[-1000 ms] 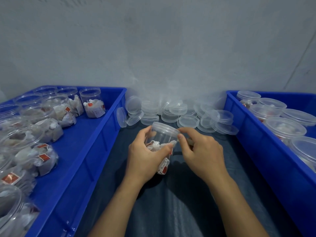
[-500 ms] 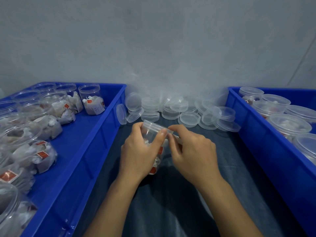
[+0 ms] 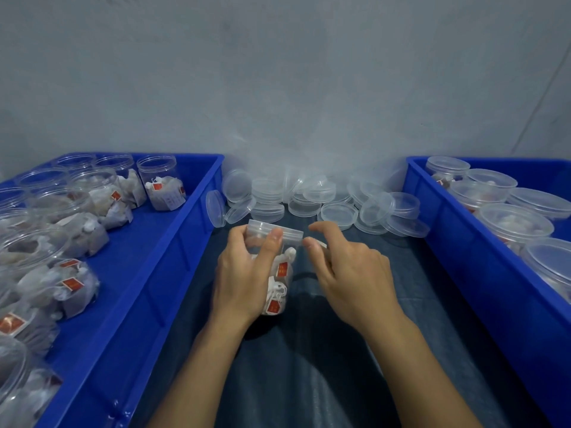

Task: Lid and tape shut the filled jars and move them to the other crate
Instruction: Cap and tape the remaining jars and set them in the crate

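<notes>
Between two crates (image 3: 173, 242), left hand (image 3: 244, 279) grips one jar (image 3: 275, 261).

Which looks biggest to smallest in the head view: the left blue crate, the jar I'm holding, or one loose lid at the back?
1. Left blue crate
2. Held jar, in the left hand
3. Loose lid, though it lies farther from the camera

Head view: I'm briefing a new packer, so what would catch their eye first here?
The lidded jar of tea bags at centre, gripped by the left hand, the right hand pinching beside its lid. Blue crates flank it: left crate of open jars, right crate of lidded ones.
</notes>
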Tool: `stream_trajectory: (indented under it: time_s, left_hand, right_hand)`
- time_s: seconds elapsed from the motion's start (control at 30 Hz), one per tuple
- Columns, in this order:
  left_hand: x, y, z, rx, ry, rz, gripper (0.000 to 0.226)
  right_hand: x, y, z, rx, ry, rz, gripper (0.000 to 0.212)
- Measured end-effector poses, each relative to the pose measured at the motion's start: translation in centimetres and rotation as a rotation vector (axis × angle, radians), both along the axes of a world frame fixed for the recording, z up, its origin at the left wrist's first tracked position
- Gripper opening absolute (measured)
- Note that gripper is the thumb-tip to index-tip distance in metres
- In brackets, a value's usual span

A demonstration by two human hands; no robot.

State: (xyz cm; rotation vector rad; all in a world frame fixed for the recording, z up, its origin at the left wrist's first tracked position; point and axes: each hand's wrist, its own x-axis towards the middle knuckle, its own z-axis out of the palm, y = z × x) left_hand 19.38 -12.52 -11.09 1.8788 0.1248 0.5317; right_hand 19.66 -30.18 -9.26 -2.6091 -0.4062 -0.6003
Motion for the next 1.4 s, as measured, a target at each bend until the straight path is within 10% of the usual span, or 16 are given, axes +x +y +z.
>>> stream_trajectory:
  time_s: [0.6,1.07,1.4]
  left_hand:
    - [0.1,-0.2,0.0,-0.286,0.093,-0.168,0.071]
    - [-1.5,-2.2,0.3,0.32,-0.068,0.104,0.077]
    - [-0.3,-0.4,0.2,0.021,-0.065,0.073,0.081]
  right_hand:
    - [0.2,-0.6,-0.2,0.034,0.057,0.022,0.04]
    - [-0.5,0.4,0.0,0.04,-0.004,0.045,0.041]
    - [-0.4,0.0,0.4,0.167,0.033,0.133,0.04]
